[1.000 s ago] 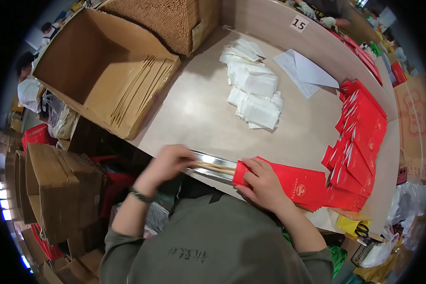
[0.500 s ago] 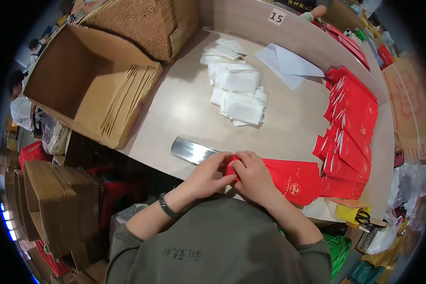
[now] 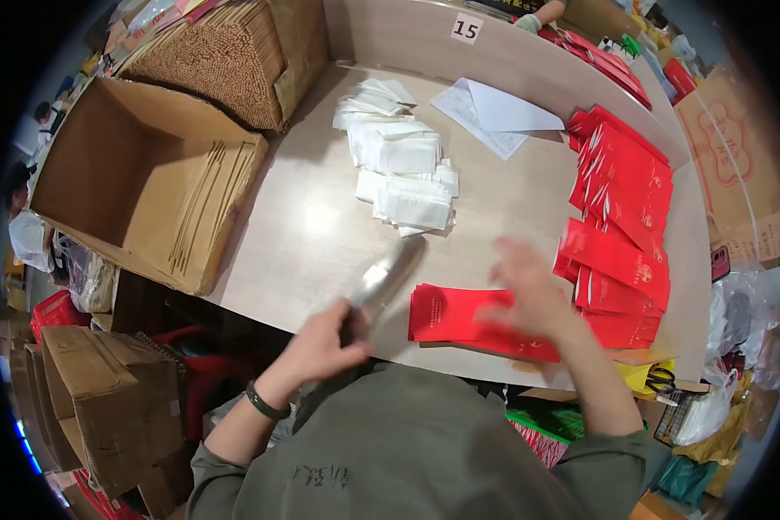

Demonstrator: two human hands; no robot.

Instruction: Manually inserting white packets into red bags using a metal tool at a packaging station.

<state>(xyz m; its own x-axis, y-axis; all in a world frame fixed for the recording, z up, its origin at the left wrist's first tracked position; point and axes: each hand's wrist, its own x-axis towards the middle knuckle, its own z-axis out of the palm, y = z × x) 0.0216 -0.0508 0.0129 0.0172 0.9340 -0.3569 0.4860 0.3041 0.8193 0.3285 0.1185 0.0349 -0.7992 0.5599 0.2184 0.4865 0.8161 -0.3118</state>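
My left hand (image 3: 328,340) is closed on the near end of a shiny silver strip (image 3: 380,276), slightly curved and blurred, which slants up and away over the table. My right hand (image 3: 530,290) has its fingers apart and is smeared by motion. It is over a flat stack of red paper sleeves (image 3: 446,314) at the table's near edge; whether it touches them I cannot tell. To its right lies a larger, overlapping pile of red sleeves (image 3: 624,186), with one sleeve (image 3: 614,258) lying crosswise on top. Small white paper packets (image 3: 407,156) lie heaped mid-table.
An open cardboard box (image 3: 104,173) stands at the left, beside a carton packed with thin brown sticks (image 3: 208,74). A folded white sheet (image 3: 498,113) lies near the back partition (image 3: 390,35). Black-handled scissors (image 3: 660,378) sit at the right front edge. Another person's gloved hand (image 3: 529,22) shows beyond.
The silver strip has gone from lying on the table into my left hand, now tilted. My right hand has moved right, off the red item both hands held. A sleeve now tops the right pile.
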